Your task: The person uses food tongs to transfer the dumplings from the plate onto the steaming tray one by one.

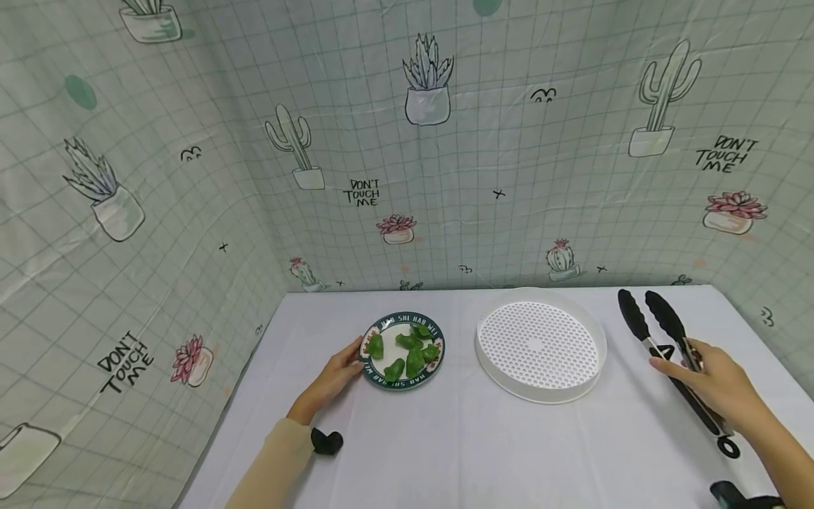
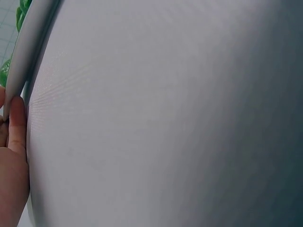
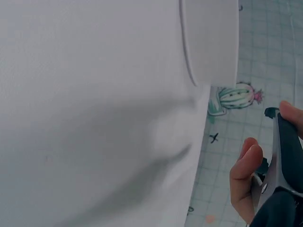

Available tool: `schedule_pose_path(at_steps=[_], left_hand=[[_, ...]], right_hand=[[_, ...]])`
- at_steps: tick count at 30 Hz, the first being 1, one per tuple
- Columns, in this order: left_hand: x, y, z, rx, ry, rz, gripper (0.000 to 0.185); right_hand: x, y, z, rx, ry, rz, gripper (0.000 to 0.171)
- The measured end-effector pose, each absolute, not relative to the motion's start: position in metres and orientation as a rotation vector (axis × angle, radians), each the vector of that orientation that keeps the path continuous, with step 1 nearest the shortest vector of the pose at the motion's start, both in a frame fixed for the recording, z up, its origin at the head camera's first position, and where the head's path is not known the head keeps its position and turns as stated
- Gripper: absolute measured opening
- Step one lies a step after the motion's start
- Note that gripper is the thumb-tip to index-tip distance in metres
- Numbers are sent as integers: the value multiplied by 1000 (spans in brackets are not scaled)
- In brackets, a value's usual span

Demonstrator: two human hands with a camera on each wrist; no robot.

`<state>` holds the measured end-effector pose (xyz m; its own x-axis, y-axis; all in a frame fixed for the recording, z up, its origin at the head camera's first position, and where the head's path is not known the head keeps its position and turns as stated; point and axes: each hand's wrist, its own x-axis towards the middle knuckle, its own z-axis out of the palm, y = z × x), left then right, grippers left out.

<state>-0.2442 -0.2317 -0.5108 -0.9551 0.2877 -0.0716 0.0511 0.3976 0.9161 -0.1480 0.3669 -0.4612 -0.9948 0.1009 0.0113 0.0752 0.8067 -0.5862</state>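
Observation:
My left hand [image 1: 340, 375] pinches the left rim of a round plate [image 1: 379, 377] with a dark green, lettered border. Several glossy green pieces [image 1: 415, 360], resembling cut green pepper, lie on the plate. In the left wrist view, a finger [image 2: 18, 125] presses under the plate's rim [image 2: 28, 47]. At the right, my right hand [image 1: 725, 385] grips black-and-metal tongs [image 1: 669, 318] around the middle. Their black tips stand apart with nothing between them, and the tongs cast a shadow on the cloth. The right wrist view shows only part of the tongs [image 3: 289, 156].
Between the hands stands a round white tray [image 1: 486, 371] with a perforated insert [image 1: 540, 343]. A white cloth [image 1: 458, 445] covers the table. Patterned fabric [image 1: 477, 155] hangs behind and at both sides. Black wrist-worn pieces show near the left sleeve [image 1: 282, 449] and right forearm.

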Motion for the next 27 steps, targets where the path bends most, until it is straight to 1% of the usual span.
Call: schedule_pose_path(at_steps=[8, 15, 27], left_hand=[[-245, -233, -513, 324, 2422, 1607, 59], [-244, -233, -513, 306, 2427, 1619, 59], [-245, -234, -516, 303, 2430, 1611, 60]], right_hand=[[-139, 339, -443, -69, -2935, 1055, 87], [-133, 308, -431, -11, -2908, 1206, 78], [-135, 253, -425, 124, -2901, 1328, 75]])
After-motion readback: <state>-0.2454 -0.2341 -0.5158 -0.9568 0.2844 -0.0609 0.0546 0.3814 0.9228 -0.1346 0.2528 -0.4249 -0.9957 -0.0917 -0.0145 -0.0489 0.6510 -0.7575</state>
